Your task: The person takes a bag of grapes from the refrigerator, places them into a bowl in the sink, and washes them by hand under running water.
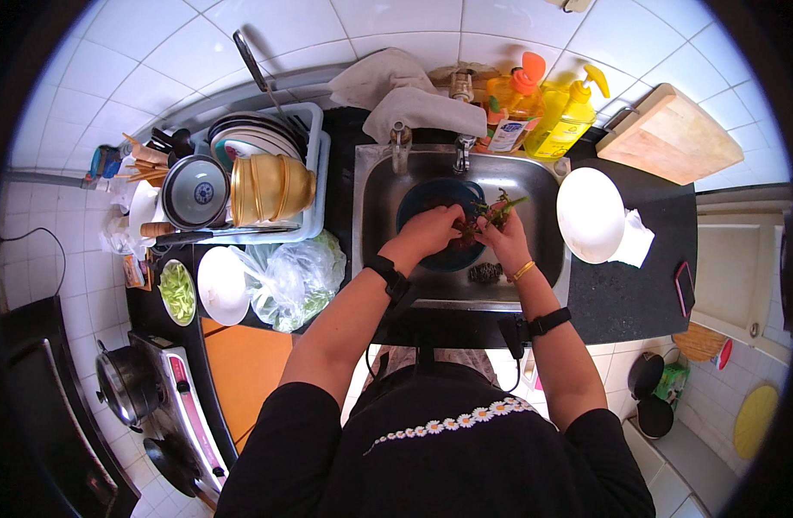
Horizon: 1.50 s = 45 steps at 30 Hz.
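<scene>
Both my hands are over a dark blue basin (pixel 406 202) that stands in the stainless steel sink (pixel 535 194). My right hand (pixel 505 234) grips a bunch of leafy greens (pixel 500 210), with green stems sticking up past the fingers and darker reddish leaves hanging below. Beside it, my left hand (pixel 432 228) has its fingers pinched on the leaf end of the same bunch. The inside of the basin is dark and partly covered by my hands. A steel wool scourer (pixel 486 272) lies on the sink floor, near my right wrist.
Left of the sink are a dish rack (pixel 315 139) full of bowls and plates, a plastic bag of greens (pixel 299 278), a white bowl (pixel 223 285) and a dish of cut green vegetable (pixel 176 292). Behind stand a faucet (pixel 462 152) and soap bottles (pixel 561 123). Another white bowl (pixel 590 215) sits right.
</scene>
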Each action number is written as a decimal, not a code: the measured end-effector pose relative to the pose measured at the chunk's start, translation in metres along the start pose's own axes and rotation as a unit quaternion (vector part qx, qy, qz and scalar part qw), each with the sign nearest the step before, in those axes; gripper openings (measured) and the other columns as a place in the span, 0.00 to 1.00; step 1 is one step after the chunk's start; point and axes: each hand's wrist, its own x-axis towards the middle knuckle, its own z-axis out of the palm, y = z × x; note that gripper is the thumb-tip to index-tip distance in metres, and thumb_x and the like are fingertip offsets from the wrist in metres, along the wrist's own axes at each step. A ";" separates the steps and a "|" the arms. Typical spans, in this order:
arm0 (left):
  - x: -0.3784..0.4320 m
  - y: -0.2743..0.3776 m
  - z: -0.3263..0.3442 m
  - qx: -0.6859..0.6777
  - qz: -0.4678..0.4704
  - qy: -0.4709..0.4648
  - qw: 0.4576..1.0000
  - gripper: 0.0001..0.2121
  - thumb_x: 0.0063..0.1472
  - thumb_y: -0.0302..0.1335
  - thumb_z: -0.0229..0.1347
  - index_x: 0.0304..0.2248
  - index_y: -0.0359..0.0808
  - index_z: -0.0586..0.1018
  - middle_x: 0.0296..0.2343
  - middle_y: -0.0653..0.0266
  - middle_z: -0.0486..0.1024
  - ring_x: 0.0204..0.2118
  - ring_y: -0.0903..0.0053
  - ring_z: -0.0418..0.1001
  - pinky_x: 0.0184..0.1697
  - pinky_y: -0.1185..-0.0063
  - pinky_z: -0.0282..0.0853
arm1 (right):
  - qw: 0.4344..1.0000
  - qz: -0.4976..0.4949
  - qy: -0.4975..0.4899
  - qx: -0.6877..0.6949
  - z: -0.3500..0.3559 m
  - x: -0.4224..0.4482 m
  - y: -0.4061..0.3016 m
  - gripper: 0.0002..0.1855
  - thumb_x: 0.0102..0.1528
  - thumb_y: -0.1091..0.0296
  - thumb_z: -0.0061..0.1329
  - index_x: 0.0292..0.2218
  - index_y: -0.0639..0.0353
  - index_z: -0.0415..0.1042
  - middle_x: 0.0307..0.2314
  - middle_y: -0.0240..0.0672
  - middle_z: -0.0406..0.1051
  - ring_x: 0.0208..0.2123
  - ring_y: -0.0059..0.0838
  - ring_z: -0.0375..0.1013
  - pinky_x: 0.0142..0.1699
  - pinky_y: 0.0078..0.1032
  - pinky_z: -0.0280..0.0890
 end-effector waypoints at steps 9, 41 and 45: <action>-0.003 -0.033 0.010 0.050 -0.033 0.038 0.997 0.15 0.56 0.32 0.56 0.42 0.36 0.75 0.40 0.54 0.73 0.44 0.58 0.72 0.45 0.66 0.69 | 0.999 -0.014 0.016 -0.041 -0.007 -0.003 -0.008 0.15 0.56 0.71 0.53 0.40 0.58 0.60 0.30 0.28 0.64 0.28 0.17 0.67 0.29 0.16 0.66; 0.001 -0.002 0.012 0.005 0.050 -0.011 0.999 0.20 0.53 0.37 0.57 0.43 0.36 0.72 0.39 0.49 0.70 0.44 0.54 0.70 0.46 0.66 0.67 | 0.953 -0.034 0.013 -0.302 0.002 -0.003 0.004 0.27 0.44 0.69 0.62 0.43 0.67 0.65 0.34 0.40 0.75 0.36 0.30 0.75 0.43 0.27 0.69; 0.005 -0.004 0.016 0.005 0.063 0.015 0.998 0.19 0.50 0.34 0.57 0.41 0.34 0.72 0.36 0.48 0.72 0.41 0.53 0.72 0.44 0.64 0.68 | 0.959 -0.041 0.040 -0.277 -0.002 0.001 0.012 0.20 0.45 0.69 0.62 0.38 0.67 0.70 0.30 0.40 0.77 0.34 0.29 0.76 0.41 0.26 0.69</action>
